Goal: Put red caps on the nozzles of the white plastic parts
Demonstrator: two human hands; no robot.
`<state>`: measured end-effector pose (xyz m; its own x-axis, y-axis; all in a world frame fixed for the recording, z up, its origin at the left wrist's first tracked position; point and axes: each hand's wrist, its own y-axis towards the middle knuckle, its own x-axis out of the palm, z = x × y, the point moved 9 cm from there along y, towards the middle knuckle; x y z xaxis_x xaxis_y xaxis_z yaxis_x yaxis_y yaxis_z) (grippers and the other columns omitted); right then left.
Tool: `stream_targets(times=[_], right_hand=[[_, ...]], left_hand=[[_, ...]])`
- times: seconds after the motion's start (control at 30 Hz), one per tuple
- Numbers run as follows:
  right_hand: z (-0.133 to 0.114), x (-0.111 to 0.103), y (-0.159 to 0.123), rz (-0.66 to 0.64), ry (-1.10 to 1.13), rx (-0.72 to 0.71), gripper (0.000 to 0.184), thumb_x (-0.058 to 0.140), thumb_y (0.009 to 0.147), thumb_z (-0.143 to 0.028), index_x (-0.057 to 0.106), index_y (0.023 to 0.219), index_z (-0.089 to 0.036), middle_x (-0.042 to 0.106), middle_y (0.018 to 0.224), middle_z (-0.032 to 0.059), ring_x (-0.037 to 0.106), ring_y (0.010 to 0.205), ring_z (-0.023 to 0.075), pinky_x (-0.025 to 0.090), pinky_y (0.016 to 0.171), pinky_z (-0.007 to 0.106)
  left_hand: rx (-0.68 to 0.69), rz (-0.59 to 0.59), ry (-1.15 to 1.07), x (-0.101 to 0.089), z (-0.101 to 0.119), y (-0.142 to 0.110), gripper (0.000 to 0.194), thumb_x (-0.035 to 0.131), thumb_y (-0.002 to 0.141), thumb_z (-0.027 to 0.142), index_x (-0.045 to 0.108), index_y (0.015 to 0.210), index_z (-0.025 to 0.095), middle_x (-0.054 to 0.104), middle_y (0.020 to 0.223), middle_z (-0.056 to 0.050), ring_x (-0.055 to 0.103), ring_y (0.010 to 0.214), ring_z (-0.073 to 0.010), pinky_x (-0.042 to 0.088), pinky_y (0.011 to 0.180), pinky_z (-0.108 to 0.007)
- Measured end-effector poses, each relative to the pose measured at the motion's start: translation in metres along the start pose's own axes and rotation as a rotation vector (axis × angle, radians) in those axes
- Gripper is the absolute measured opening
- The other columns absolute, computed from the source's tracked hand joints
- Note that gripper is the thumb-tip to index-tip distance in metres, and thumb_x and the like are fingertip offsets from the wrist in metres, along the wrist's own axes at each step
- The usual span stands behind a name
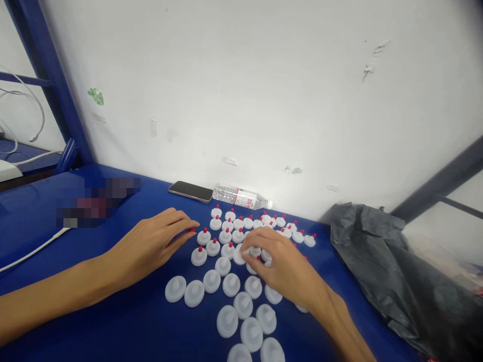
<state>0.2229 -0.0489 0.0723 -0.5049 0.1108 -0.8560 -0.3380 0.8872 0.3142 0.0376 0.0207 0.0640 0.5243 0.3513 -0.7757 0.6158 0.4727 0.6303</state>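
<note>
Rows of white round nozzle lids cover the blue surface, many with a small red tip cap on the spout, such as the capped lid (199, 256). Those nearer me, like the bare lid (231, 285), have plain white spouts. My left hand (160, 236) is closed in a pinch on a small red cap (191, 230), just left of the lids. Over the middle of the group, my right hand (277, 254) is closed, thumb and fingers at the spout of a white nozzle lid (239, 255). It hides several lids beneath it.
A phone (190, 191) and a clear plastic bottle (241, 196) lie along the white wall (234, 90). A black plastic bag (377, 261) is at the right. On the left are a white cable (30, 254), a blurred-out item, and a blue metal post (56, 75).
</note>
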Motion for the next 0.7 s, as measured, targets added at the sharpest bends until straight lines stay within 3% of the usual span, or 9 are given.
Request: stream_targets(times=[0.17,0.33,0.53,0.7], right_hand=[[-0.003,-0.02,-0.001,0.198,0.051,0.055,0.009,0.047,0.096,-0.023,0.053,0.102,-0.025,0.065,0.112,0.0017,0.061,0.104,0.0171,0.05,0.087,0.033],[-0.024,0.001,0.004,0.175,-0.131,-0.091,0.017,0.052,0.093,-0.016,0.055,0.109,-0.022,0.065,0.104,0.0048,0.059,0.099,0.0207,0.05,0.085,0.035],[-0.048,0.017,0.003,0.17,-0.282,-0.233,0.03,0.059,0.09,-0.042,0.054,0.108,-0.019,0.068,0.09,0.0034,0.059,0.08,0.0201,0.049,0.075,0.037],[-0.062,0.022,0.001,0.204,-0.322,-0.324,0.033,0.055,0.09,-0.048,0.055,0.103,-0.018,0.068,0.083,0.0016,0.059,0.075,0.0201,0.047,0.07,0.036]], left_hand=[[0.075,0.073,-0.063,-0.011,0.012,0.0,0.032,0.037,0.096,0.046,0.066,0.104,0.034,0.074,0.083,0.005,0.068,0.07,-0.0099,0.055,0.057,-0.019],[0.101,0.082,-0.137,-0.009,0.02,-0.007,0.025,0.046,0.095,0.042,0.065,0.11,0.035,0.076,0.09,0.007,0.071,0.07,-0.0064,0.055,0.059,-0.014],[0.255,0.028,-0.174,-0.005,0.039,-0.018,0.029,0.054,0.093,0.033,0.059,0.121,0.035,0.078,0.093,0.005,0.073,0.076,-0.0097,0.059,0.06,-0.017],[0.356,-0.042,-0.184,-0.002,0.053,-0.022,0.03,0.052,0.094,0.027,0.058,0.123,0.034,0.078,0.091,0.003,0.073,0.075,-0.0114,0.058,0.056,-0.018]])
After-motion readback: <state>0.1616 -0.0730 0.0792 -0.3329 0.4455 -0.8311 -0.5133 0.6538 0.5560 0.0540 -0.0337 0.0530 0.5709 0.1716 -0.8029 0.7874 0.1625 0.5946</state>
